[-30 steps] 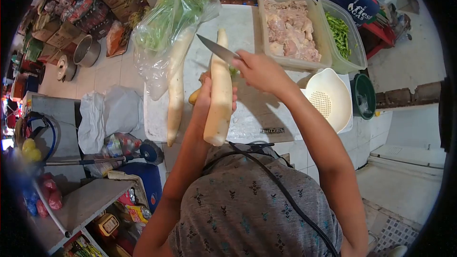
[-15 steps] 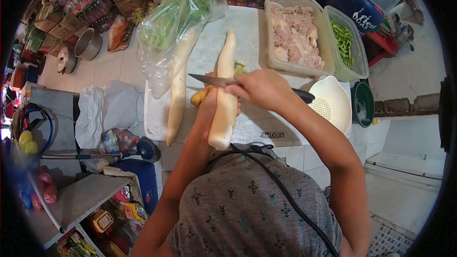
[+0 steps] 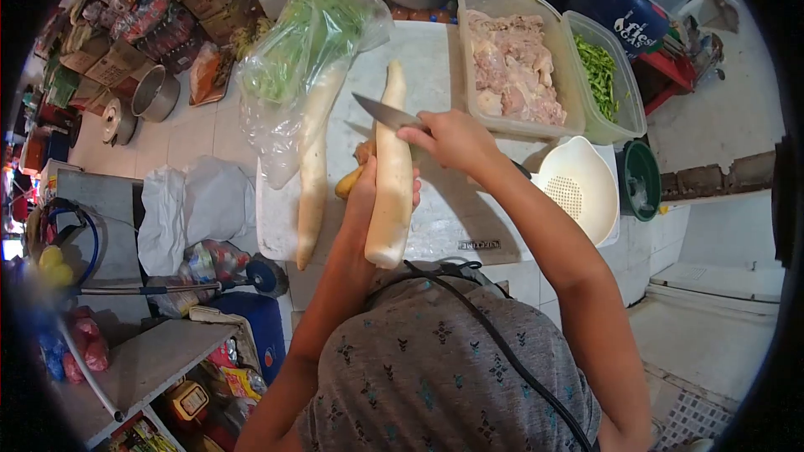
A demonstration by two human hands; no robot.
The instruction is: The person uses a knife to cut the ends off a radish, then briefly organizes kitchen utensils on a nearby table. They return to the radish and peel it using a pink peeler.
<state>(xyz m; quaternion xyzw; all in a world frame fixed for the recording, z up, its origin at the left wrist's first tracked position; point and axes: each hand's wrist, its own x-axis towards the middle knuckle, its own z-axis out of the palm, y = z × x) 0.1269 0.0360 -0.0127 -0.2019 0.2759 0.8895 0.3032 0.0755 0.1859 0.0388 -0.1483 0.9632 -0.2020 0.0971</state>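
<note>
A long white radish (image 3: 390,192) lies in my left hand (image 3: 363,191), whose fingers curl round its underside. My right hand (image 3: 456,144) grips a knife (image 3: 385,113), its blade crossing over the upper part of the radish. Beyond my left wrist, a yellow-brown piece (image 3: 347,183) and a brown lump (image 3: 364,151) sit on the white table (image 3: 435,50). Another white radish (image 3: 311,176) rests to the left, its upper end under a clear plastic bag (image 3: 276,138) of green leaves.
A tub of raw chicken (image 3: 515,67) and a tub of chopped greens (image 3: 598,67) stand at the back right. Nearer me is a cream strainer (image 3: 586,172), with a green bin (image 3: 640,176) beyond the table edge. A white sack (image 3: 197,209) sits left of the table.
My right hand and the knife have moved up along the radish, toward its thin end. The radish is slightly more upright in my left hand.
</note>
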